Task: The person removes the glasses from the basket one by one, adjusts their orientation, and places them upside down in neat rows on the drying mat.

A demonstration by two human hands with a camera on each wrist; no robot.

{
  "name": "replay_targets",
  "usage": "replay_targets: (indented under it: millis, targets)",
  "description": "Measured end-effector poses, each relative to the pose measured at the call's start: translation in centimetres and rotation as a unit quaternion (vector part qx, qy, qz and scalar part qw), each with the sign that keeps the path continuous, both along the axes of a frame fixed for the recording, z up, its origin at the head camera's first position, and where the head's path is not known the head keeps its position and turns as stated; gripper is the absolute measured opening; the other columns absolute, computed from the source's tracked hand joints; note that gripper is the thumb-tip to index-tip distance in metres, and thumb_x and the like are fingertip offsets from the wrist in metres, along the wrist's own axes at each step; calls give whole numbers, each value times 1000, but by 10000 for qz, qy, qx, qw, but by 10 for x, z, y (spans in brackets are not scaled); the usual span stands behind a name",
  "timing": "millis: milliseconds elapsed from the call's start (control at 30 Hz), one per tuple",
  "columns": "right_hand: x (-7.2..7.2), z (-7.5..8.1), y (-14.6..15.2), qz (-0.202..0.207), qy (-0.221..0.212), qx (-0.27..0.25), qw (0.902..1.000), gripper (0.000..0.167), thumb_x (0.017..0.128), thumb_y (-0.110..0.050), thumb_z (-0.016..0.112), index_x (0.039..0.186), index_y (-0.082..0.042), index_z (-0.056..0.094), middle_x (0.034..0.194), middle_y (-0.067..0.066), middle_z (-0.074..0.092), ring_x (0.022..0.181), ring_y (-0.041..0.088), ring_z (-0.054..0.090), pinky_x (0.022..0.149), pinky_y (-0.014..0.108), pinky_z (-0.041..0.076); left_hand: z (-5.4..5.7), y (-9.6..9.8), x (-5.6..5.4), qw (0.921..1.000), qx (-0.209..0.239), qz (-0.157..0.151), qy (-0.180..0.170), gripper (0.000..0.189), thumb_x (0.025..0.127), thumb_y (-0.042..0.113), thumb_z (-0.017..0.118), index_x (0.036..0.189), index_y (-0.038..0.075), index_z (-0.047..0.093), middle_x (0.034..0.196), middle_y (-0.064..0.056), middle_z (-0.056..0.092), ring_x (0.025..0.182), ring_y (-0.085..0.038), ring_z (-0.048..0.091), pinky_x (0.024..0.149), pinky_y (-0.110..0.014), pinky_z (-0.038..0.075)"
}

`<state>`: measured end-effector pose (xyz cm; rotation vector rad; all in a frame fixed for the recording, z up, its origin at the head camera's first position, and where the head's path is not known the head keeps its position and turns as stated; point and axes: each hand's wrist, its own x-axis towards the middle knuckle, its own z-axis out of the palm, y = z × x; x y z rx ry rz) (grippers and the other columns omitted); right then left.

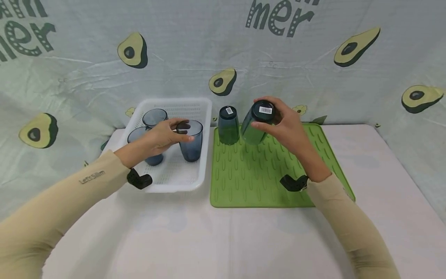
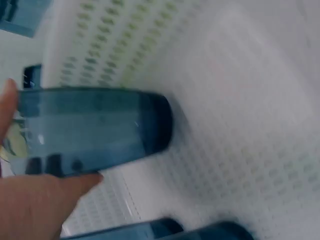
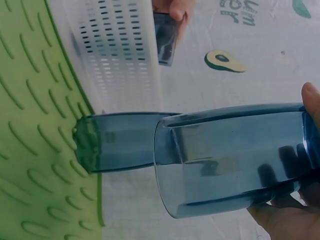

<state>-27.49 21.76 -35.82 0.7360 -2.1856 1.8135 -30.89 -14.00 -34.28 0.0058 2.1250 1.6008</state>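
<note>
Left arm: comes up from the bottom left and leans to the right, in a tan sleeve [image 1: 73, 193].
Left hand [image 1: 163, 135]: pinches the top of a blue glass [image 1: 192, 147], thumb on the near side and fingers on the far side.
Left glass: mouth up, inside the white basket [image 1: 174, 188], near its right wall; I cannot tell if its bottom touches the basket floor.
Right arm: comes up from the bottom right and leans to the left.
Right hand [image 1: 283, 123]: grips the bottom end of an upside-down glass [image 1: 253, 130], thumb near, fingers wrapped around the far side.
Right glass: tipped, bottom up with a barcode sticker [image 1: 265, 110], held above the green mat [image 1: 265, 186].
Glass on the mat [image 1: 229, 130]: upside down, just left of the right glass.
Two more glasses [image 1: 155, 115]: in the basket's left part, by the left hand.
Surface [image 1: 198, 240]: under basket and mat.
</note>
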Motion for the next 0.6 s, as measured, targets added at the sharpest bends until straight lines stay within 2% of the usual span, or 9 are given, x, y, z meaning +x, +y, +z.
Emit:
replay_targets:
  millis: [100, 367, 467, 600]
  targets:
    - [-5, -3, 0, -53, -31, 162, 9999, 60, 89, -3, 78, 143, -11, 54, 142, 7, 56, 124, 19, 59, 98, 28, 52, 1, -2, -4, 9999, 37, -115, 42, 78, 93, 0, 72, 159, 10, 31, 158, -16, 34, 141, -33, 39, 114, -39, 40]
    - [-16, -12, -1, -278, -165, 350, 9989, 60, 89, -12, 80, 144, -15, 55, 139, 6, 58, 115, 18, 63, 89, 25, 54, -4, -12, -7, 9982, 167, -546, 182, 78, 92, -6, 70, 158, 6, 31, 155, -20, 37, 142, -34, 38, 94, -21, 52]
    - [-20, -16, 0, -328, -219, 327, 9987, 60, 90, -13, 80, 144, -15, 55, 139, 6, 57, 115, 17, 62, 89, 25, 54, -5, -11, -8, 9975, 253, -621, 240, 78, 90, -9, 71, 157, 6, 33, 154, -19, 39, 143, -34, 38, 92, -21, 53]
    - [-24, -19, 1, -308, -326, 236, 9987, 60, 90, -13, 80, 144, -15, 54, 139, 7, 57, 116, 18, 62, 90, 26, 54, -4, -10, -10, 9971, 56, -711, 253, 80, 91, -4, 72, 158, 9, 32, 154, -16, 39, 141, -31, 40, 92, -22, 53]
